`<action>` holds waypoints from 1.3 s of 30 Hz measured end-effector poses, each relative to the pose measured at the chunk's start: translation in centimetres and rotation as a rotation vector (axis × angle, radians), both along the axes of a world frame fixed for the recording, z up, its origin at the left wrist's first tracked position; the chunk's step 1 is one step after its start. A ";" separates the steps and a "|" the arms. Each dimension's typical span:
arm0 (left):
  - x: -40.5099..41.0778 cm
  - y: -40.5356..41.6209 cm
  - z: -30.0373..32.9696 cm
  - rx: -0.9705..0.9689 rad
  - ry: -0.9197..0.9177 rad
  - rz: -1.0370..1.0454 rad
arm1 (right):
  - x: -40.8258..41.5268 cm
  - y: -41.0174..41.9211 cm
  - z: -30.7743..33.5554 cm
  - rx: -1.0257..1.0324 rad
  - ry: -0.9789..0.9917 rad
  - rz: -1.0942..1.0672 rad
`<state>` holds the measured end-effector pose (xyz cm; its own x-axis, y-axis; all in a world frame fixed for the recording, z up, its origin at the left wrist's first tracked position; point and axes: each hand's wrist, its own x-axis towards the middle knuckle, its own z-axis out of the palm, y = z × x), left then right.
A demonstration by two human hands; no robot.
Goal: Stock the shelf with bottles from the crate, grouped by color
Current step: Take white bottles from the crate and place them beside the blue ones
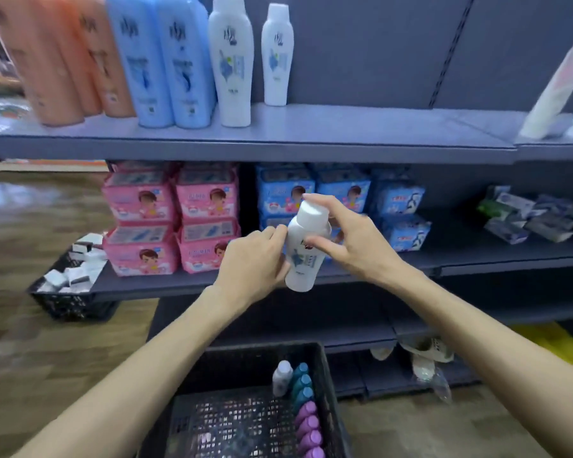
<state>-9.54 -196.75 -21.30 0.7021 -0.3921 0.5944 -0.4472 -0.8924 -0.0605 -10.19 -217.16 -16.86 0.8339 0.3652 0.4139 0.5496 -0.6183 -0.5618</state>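
Observation:
Both hands hold one white bottle (304, 251) with a white cap in mid-air before the middle shelf. My left hand (253, 259) grips its lower body from the left. My right hand (348, 238) holds its upper body, fingers around the cap. On the top shelf (361, 127) stand orange bottles (63, 57), blue bottles (166, 61) and two white bottles (245, 57), grouped left to right. Below me, the black crate (245, 358) holds a small white bottle (282, 378), teal bottles (301, 385) and purple bottles (308, 428) along its right side.
Pink packs (169, 219) and blue packs (344, 200) fill the middle shelf. A second black basket (70, 302) with white boxes sits on the floor at left. Tubes (556, 90) lean on the top shelf's right end. Bare shelf lies right of the white bottles.

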 end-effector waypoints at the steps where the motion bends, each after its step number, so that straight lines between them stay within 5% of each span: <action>1: 0.4 -0.2 1.5 0.005 -0.034 0.007 | 0.2 -0.1 1.5 0.003 -0.021 -0.001; 20: 6.7 -0.2 22.7 -0.061 -0.165 0.090 | 8.0 1.1 22.8 0.060 -0.157 0.080; 39: 11.7 -0.1 17.5 -0.128 -0.113 0.114 | 12.9 2.4 19.3 0.015 -0.024 0.046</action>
<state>2.11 -196.87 -3.85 0.6637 -0.2299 0.7118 -0.3394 -0.9406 0.0127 2.68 -214.80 2.45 0.8062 0.3968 0.4389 0.5906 -0.5839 -0.5570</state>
